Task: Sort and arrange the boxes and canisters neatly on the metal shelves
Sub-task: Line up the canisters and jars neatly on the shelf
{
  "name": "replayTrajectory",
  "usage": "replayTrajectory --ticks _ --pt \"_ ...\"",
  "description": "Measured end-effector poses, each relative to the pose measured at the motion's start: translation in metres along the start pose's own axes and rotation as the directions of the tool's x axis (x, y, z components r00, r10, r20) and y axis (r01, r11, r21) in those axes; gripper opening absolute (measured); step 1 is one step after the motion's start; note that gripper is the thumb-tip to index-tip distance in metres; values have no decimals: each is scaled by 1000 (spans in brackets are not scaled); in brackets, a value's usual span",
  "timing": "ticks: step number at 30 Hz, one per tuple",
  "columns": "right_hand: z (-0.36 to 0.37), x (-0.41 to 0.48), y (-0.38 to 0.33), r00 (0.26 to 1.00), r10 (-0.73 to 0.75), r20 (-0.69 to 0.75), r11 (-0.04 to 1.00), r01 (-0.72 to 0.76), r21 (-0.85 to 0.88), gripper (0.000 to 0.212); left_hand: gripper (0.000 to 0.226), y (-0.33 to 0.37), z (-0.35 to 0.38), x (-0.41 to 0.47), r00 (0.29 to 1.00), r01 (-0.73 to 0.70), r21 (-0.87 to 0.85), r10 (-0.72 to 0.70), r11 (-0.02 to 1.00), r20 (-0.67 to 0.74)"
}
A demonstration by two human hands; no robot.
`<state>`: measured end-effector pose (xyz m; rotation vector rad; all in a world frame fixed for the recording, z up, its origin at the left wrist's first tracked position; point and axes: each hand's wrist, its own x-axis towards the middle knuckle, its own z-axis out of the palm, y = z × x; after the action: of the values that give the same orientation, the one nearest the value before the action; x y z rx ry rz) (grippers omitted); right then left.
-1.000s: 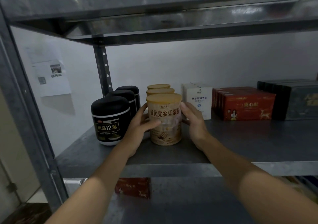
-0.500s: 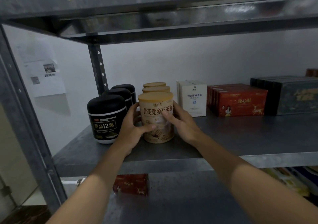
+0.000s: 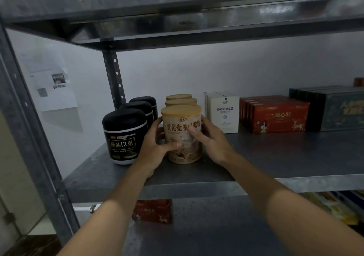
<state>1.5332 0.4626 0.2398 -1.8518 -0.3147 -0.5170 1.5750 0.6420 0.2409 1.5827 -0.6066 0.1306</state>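
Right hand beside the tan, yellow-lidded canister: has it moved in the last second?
Yes. The right hand has curled left, away from the white cardboard box, its thumb now crossing the tan canister.

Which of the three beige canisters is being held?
The front beige canister, held between left grip and right grip; the other two stand behind it.

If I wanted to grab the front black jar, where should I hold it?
Probably around the front black jar's straight labelled middle, reaching from the open front of the shelf: its domed lid slopes away, and a second black jar stands right behind it.
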Motion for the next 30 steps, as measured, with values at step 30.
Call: replayTrajectory --ticks 30 --pt "-1 -24 -26 991 96 -98 987 -108 -118 99 85 9 -11 -15 995 99 145 -98 985 -16"
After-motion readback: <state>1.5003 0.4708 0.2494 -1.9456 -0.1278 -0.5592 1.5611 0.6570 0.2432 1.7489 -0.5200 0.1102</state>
